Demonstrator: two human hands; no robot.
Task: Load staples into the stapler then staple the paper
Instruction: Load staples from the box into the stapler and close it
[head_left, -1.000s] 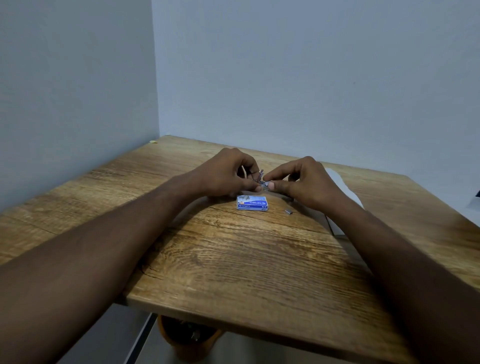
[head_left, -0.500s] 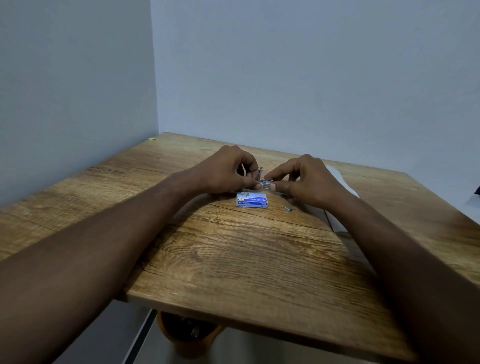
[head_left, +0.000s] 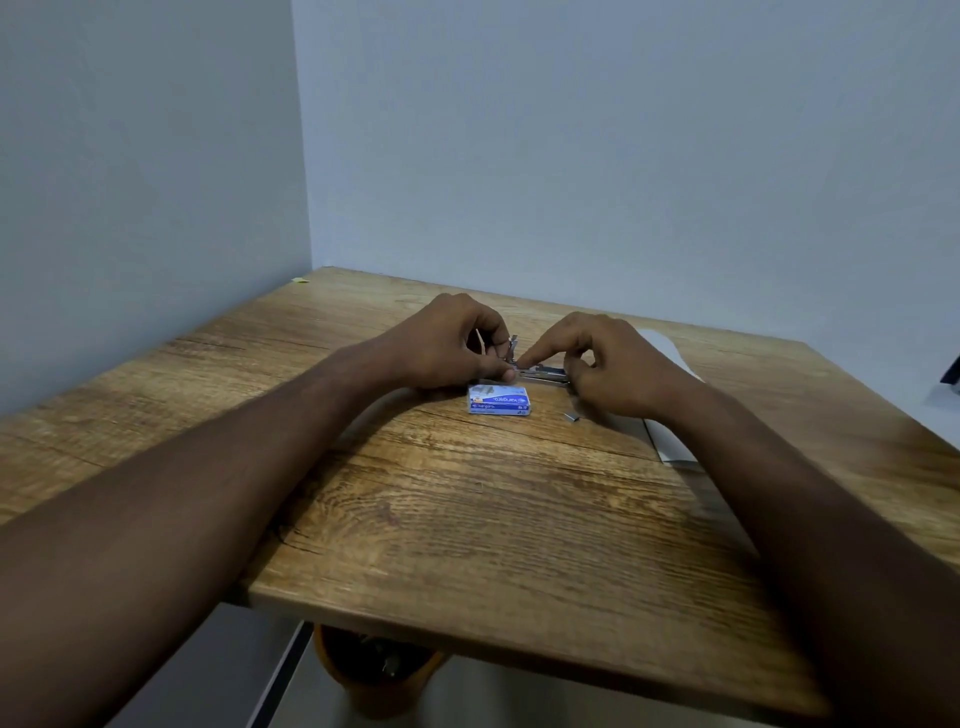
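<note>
Stapler (head_left: 540, 371) lies left-right between both hands' grips

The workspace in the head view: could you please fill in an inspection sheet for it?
Surface: wooden table, grain and a crack visible.
Job's things: small metal stapler held between both hands; blue staple box lying just in front; white paper under the right forearm.
Clutter: loose staple strip beside the box.
Grippers: left hand gripping the stapler's end; right hand on the stapler, forefinger pressing on top.
Cables: nothing seen.
Surroundings: plain walls; orange bin under the table.
</note>
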